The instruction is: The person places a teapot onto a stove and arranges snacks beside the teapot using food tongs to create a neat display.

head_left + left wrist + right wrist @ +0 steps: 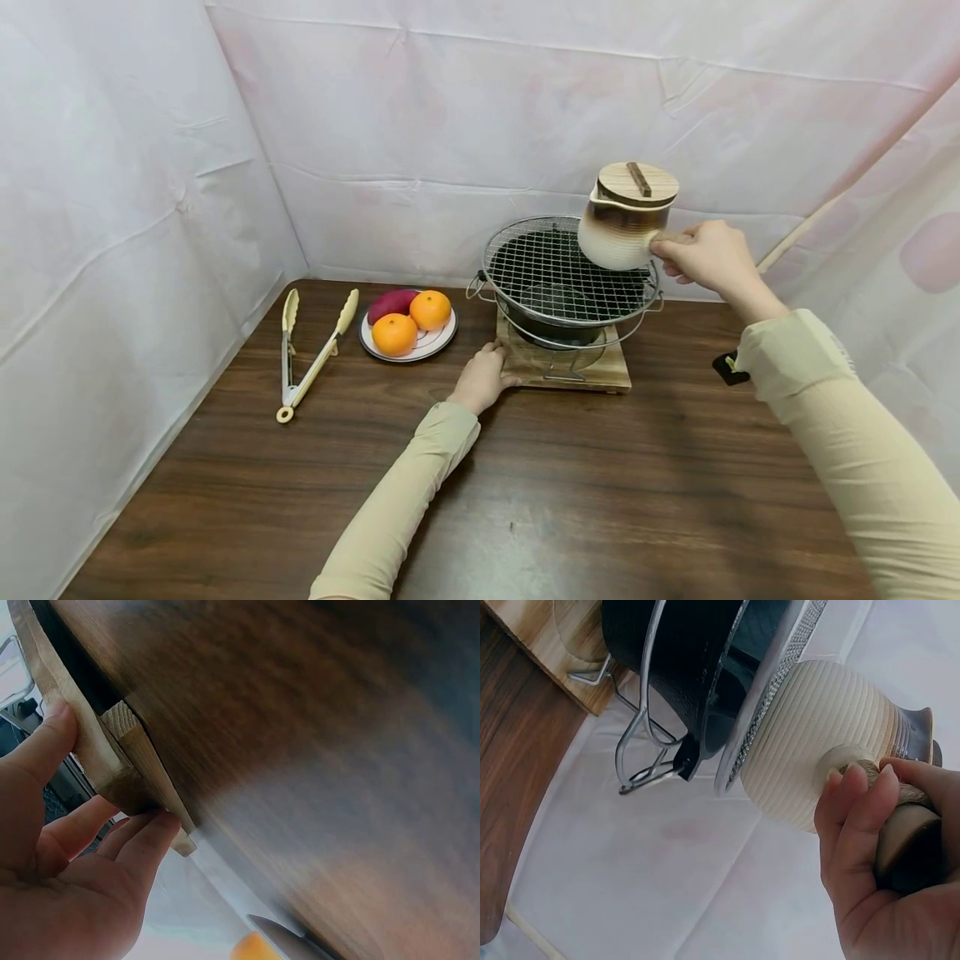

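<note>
My right hand [708,254] grips the side handle [907,851] of a cream-and-brown ribbed teapot [622,233], with the thumb and fingers wrapped round its rope-bound part. The teapot has a wooden lid [628,182] on and overlaps the right side of a round wire grill rack [555,283] in the head view. Under the rack sits a black grill pot [682,667] in a wire stand, on a wooden board [615,371]. My left hand [482,379] holds the board's near left corner, thumb on one edge and fingers against the adjoining side and foot [154,769].
Left of the grill stands a white plate [431,343] with two oranges [394,335] and a purple sweet potato [386,304]. Cream-tipped tongs [307,379] lie spread farther left. A small black item [729,367] is by the right sleeve. White curtains [450,125] enclose the brown table [585,492].
</note>
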`<state>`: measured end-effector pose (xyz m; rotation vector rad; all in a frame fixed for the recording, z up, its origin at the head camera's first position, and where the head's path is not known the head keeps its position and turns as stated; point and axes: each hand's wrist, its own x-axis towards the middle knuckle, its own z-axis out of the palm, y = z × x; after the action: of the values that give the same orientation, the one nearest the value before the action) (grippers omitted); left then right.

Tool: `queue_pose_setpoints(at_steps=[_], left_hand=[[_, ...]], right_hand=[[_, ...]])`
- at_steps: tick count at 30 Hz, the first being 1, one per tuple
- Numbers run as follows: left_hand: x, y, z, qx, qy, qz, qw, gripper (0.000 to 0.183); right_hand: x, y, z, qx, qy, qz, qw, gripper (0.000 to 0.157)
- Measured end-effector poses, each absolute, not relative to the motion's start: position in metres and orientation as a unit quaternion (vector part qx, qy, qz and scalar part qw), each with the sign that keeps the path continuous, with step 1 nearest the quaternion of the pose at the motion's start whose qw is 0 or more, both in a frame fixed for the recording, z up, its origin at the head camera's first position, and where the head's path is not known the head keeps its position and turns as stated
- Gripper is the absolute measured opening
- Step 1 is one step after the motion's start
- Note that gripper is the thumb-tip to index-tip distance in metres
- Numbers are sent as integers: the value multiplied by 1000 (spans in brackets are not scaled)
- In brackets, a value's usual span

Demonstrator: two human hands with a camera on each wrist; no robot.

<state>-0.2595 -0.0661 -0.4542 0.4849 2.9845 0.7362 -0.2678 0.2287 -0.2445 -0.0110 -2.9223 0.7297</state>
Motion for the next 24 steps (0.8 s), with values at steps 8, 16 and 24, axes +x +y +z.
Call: queue_pose_setpoints(at_steps=[8,16,24], left_hand=[[-255,-65,-451,160,960,228,11,59],[-254,-66,-450,159,960,229,9,60],[-252,-66,-449,160,961,227,11,60]], right_hand=[[-269,223,-247,-7,-971,230,64,49],[-272,218,-246,-6,-970,233,62,47],[-272,212,-240,-2,-972,228,60,47]])
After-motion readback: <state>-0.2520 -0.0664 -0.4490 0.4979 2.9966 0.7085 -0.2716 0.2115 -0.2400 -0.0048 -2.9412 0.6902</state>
